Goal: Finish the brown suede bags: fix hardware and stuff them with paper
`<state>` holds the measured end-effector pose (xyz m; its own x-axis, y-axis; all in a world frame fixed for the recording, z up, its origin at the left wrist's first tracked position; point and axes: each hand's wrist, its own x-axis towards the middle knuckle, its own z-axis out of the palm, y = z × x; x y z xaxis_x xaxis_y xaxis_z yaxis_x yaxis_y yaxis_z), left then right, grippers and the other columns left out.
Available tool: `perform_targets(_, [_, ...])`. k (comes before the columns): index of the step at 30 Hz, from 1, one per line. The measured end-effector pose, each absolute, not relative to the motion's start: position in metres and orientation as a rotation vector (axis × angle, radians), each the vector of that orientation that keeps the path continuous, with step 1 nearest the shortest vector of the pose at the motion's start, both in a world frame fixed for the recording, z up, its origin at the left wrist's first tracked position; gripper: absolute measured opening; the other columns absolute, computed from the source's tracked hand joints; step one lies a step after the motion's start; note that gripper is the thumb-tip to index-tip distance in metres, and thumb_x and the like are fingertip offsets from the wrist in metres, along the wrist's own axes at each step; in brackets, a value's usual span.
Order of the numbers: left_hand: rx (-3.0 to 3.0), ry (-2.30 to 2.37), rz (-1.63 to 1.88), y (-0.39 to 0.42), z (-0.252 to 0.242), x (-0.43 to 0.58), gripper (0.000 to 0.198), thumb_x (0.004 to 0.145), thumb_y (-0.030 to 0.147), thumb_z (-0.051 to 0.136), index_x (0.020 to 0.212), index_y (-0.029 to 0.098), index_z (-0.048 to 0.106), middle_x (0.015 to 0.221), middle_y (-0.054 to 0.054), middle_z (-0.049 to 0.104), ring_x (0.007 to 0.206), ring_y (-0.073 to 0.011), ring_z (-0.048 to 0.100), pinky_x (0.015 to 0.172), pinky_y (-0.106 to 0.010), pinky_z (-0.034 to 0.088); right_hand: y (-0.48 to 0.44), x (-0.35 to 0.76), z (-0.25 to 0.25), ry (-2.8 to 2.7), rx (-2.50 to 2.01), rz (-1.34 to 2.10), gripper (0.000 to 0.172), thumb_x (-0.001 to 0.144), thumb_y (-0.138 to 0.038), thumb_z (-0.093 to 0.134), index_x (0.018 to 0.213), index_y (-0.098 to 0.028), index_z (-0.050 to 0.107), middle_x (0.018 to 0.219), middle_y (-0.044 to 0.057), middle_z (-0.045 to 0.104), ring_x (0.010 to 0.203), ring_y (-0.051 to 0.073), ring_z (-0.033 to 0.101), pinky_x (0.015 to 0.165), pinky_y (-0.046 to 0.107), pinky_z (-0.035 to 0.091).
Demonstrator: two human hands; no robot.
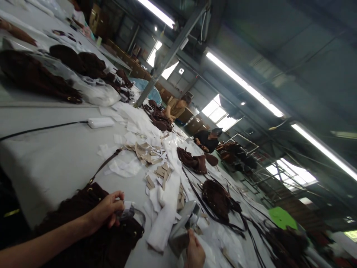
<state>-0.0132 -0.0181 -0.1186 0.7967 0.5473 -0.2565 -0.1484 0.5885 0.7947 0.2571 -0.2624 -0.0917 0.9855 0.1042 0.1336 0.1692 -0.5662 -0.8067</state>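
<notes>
A dark brown fringed bag [111, 245] with metal eyelets lies at the lower left, its mouth facing up the table. My left hand [110, 210] is closed at the bag's rim, fingers curled; grey-white material shows inside the opening. From the bag a thin brown strap [104, 163] with a buckle runs across the table. At the bottom centre my right hand [195, 251] pinches a shiny grey piece [180, 234] between thumb and fingers; its exact kind is unclear. A white roll-like bundle [164, 223] lies between my hands.
White paper and tan scraps [147, 152] litter the table [55, 152]. More brown bags [217, 197] with long straps lie on the right, others [36, 74] at far left. A white power strip [100, 122] trails a black cord. Co-workers [208, 139] sit across the table; a post [167, 59] rises behind.
</notes>
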Motion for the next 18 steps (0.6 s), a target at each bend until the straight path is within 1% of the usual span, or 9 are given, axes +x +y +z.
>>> perform_targets(3, [0.869,0.501,0.439,-0.018,-0.122,-0.013,0.024,0.071,0.028,0.057,0.083,0.023,0.037,0.051,0.009,0.058,0.024,-0.0063,0.041,0.036,-0.017,0.035,-0.264,0.258,-0.089,-0.050,-2.158,-0.095,0.068,0.057,-0.074,0.059,0.078,-0.012,0.074,0.089,0.016,0.075,0.080,0.030,0.070,0.064,0.033,0.054])
perform_targets(6, [0.869,0.488,0.428,-0.016,-0.127,-0.012,0.025,0.072,0.030,0.058,0.083,0.023,0.037,0.052,0.009,0.059,0.024,-0.0067,0.042,0.036,-0.017,0.037,-0.271,0.253,-0.088,0.043,-2.194,-0.219,0.056,0.058,-0.070,0.061,0.075,-0.019,0.075,0.109,0.013,0.071,0.095,0.034,0.066,0.076,0.037,0.050])
perform_targets(8, [0.865,0.478,0.417,-0.015,-0.130,-0.011,0.026,0.072,0.031,0.059,0.083,0.023,0.037,0.053,0.009,0.059,0.025,-0.0070,0.043,0.036,-0.018,0.038,-0.276,0.245,-0.094,0.074,-2.220,-0.293,0.050,0.058,-0.068,0.062,0.073,-0.022,0.074,0.116,0.011,0.069,0.101,0.036,0.062,0.081,0.039,0.047])
perform_targets(9, [0.864,0.476,0.412,-0.015,-0.131,-0.012,0.027,0.072,0.031,0.060,0.083,0.023,0.037,0.053,0.009,0.059,0.025,-0.0071,0.044,0.037,-0.018,0.038,-0.278,0.239,-0.098,0.077,-2.228,-0.311,0.049,0.059,-0.067,0.061,0.073,-0.022,0.074,0.116,0.011,0.069,0.101,0.035,0.062,0.081,0.039,0.046])
perform_targets(10, [0.863,0.474,0.410,-0.015,-0.131,-0.012,0.027,0.073,0.031,0.060,0.084,0.023,0.037,0.054,0.009,0.059,0.025,-0.0072,0.044,0.037,-0.018,0.038,-0.279,0.233,-0.104,0.077,-2.234,-0.314,0.049,0.060,-0.067,0.061,0.072,-0.022,0.073,0.111,0.012,0.071,0.097,0.034,0.064,0.078,0.038,0.046])
perform_targets(12, [0.864,0.472,0.410,-0.015,-0.131,-0.012,0.026,0.073,0.031,0.059,0.085,0.023,0.037,0.053,0.009,0.058,0.025,-0.0069,0.044,0.038,-0.019,0.040,-0.280,0.222,-0.115,0.075,-2.243,-0.284,0.049,0.064,-0.067,0.058,0.071,-0.021,0.073,0.087,0.012,0.075,0.080,0.031,0.067,0.068,0.036,0.048])
perform_targets(14, [0.868,0.474,0.418,-0.016,-0.129,-0.013,0.026,0.074,0.030,0.059,0.086,0.023,0.037,0.053,0.009,0.058,0.025,-0.0058,0.043,0.040,-0.019,0.042,-0.279,0.213,-0.124,0.069,-2.247,-0.254,0.048,0.068,-0.067,0.055,0.071,-0.022,0.071,0.064,0.008,0.072,0.065,0.027,0.065,0.062,0.035,0.047])
perform_targets(16, [0.873,0.476,0.437,-0.017,-0.128,-0.015,0.025,0.075,0.029,0.058,0.086,0.023,0.037,0.054,0.010,0.059,0.026,-0.0050,0.042,0.040,-0.018,0.042,-0.278,0.208,-0.127,0.037,-2.244,-0.244,0.045,0.070,-0.064,0.054,0.067,-0.023,0.070,0.055,0.005,0.068,0.058,0.025,0.064,0.060,0.033,0.046])
perform_targets(18, [0.884,0.469,0.458,-0.018,-0.127,-0.016,0.024,0.076,0.029,0.058,0.086,0.022,0.037,0.056,0.009,0.059,0.026,-0.0049,0.043,0.038,-0.017,0.040,-0.278,0.203,-0.126,-0.006,-2.234,-0.237,0.041,0.070,-0.062,0.056,0.059,-0.023,0.066,0.049,0.004,0.064,0.053,0.023,0.061,0.056,0.032,0.044])
